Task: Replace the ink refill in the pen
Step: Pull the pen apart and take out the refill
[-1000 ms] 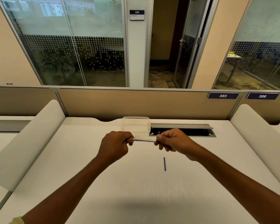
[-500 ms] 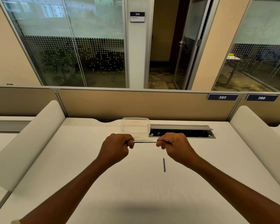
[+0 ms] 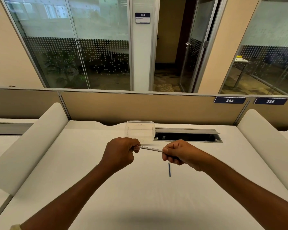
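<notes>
Pen (image 3: 151, 149): white barrel with fine print along its side, held level above the desk (image 3: 90, 171), one end in each fist.

Left hand (image 3: 120, 152): fingers curled tight round the barrel's left end, thumb on top.

Right hand (image 3: 178, 153): clenched likewise on the right end; which end is the tip cannot be told.

Step in hand, by my reading: twisting or pulling the barrel apart. Best done with one fist still and the other turning, straight along the axis (bending could snap so thin a tube).

Blue refill (image 3: 169, 169): lies loose on the desk just below the right hand, apart from it; new or spent, I cannot tell.

Clear plastic container (image 3: 140, 130): stands beyond the hands, beside the open cable slot (image 3: 188, 136).
</notes>
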The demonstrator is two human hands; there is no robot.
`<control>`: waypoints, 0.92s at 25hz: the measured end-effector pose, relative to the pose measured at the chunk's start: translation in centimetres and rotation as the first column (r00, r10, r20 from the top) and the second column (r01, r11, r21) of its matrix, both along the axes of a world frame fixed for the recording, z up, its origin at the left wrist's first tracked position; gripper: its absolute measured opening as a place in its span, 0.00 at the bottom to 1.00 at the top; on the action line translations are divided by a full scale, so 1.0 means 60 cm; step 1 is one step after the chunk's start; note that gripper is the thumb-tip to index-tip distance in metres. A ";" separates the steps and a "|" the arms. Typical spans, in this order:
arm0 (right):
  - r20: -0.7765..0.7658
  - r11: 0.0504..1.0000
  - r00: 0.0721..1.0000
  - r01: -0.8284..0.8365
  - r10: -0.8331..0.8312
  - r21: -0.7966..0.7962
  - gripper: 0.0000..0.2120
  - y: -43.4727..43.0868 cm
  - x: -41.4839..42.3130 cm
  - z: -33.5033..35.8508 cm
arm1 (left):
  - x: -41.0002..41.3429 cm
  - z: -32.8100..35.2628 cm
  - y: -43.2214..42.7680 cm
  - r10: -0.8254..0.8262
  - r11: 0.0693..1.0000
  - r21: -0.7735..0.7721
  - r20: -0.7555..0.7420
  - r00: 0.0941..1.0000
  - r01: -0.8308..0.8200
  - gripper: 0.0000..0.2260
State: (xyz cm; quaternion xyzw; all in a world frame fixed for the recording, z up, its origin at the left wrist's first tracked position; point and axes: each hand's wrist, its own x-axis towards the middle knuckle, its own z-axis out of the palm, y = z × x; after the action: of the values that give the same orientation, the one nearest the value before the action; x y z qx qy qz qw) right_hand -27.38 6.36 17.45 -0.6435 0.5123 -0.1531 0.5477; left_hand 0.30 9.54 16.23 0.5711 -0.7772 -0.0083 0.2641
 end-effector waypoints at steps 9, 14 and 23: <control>-0.061 0.778 0.986 0.081 -0.152 -0.623 0.10 0.023 0.006 -0.038 | -0.015 -0.009 -0.006 0.062 0.974 0.222 -0.066 0.996 -0.046 0.13; -0.091 0.594 0.987 0.004 -0.131 -0.805 0.02 0.019 -0.002 -0.040 | -0.012 -0.013 -0.010 0.067 0.966 0.257 -0.095 0.993 -0.041 0.15; 0.024 0.987 0.995 -0.100 0.098 0.129 0.19 -0.014 -0.015 -0.009 | -0.001 -0.008 -0.002 0.007 0.999 0.044 -0.026 1.000 -0.006 0.10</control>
State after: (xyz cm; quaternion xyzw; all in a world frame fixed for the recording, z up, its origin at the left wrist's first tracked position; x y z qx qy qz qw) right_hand -28.25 5.51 16.89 -0.6298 0.4837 -0.0974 0.6000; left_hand 0.22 9.42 15.72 0.5792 -0.7714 -0.0317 0.2617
